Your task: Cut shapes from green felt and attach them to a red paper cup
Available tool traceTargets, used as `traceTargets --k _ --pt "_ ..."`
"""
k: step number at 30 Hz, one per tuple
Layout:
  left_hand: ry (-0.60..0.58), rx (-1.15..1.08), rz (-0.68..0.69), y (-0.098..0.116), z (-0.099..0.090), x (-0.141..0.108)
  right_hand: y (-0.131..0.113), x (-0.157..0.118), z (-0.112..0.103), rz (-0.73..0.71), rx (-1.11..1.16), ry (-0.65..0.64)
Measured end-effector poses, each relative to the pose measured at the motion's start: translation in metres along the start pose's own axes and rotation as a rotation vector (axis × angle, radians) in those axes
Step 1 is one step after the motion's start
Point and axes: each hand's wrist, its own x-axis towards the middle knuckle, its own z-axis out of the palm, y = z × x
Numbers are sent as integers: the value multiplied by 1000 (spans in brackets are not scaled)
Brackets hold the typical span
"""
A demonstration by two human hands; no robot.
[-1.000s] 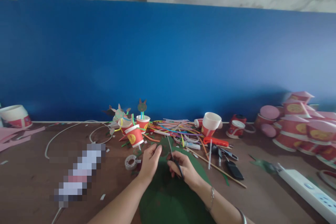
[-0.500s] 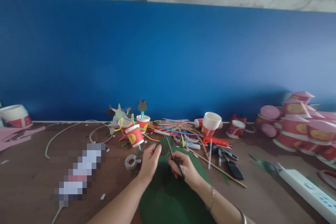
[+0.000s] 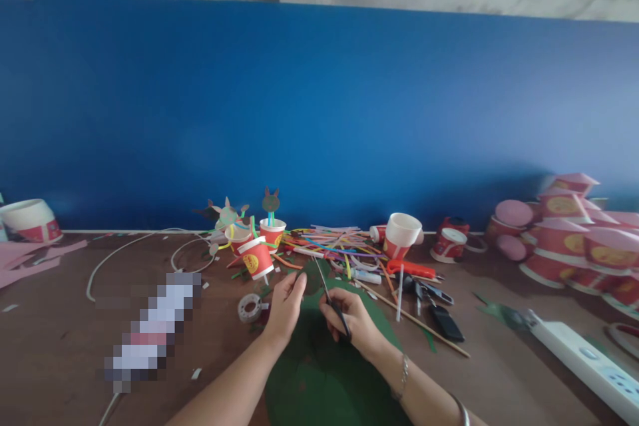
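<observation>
Between thumb and fingers, my left hand (image 3: 288, 299) pinches a small dark green piece of paper (image 3: 313, 278). My right hand (image 3: 347, 316) is closed round the black handles of a pair of scissors (image 3: 335, 309), whose blades point up and away beside the piece's right side. Whether the blades touch the paper I cannot tell. Both hands are above a large dark green sheet (image 3: 324, 379). A clear roll of tape (image 3: 249, 308) lies left of my left hand.
Behind the hands lies a heap of coloured pipe cleaners (image 3: 334, 239), with red paper cups (image 3: 255, 258) left of it and a white-rimmed cup (image 3: 401, 236) right. Keys (image 3: 446, 323) and a thin stick (image 3: 429, 329) lie right. A power strip (image 3: 584, 363) and stacked cups (image 3: 564, 246) stand farther right.
</observation>
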Motion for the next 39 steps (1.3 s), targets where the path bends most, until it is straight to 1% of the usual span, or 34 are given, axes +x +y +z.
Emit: traceTargets --k 6,12,24,31,39 --pt "-45 45 37 2 -1 0 2 0 0 -11 29 -11" --pt "-27 63 46 1 -2 1 -2 -1 -1 -10 -17 -7" --pt "41 -2 14 -4 -1 1 -2 0 0 -6 -35 -15" --pt "-23 59 66 3 -1 0 0 0 0 4 -3 -15" --pt "8 18 45 1 -1 0 2 1 -1 -8 -48 -11"
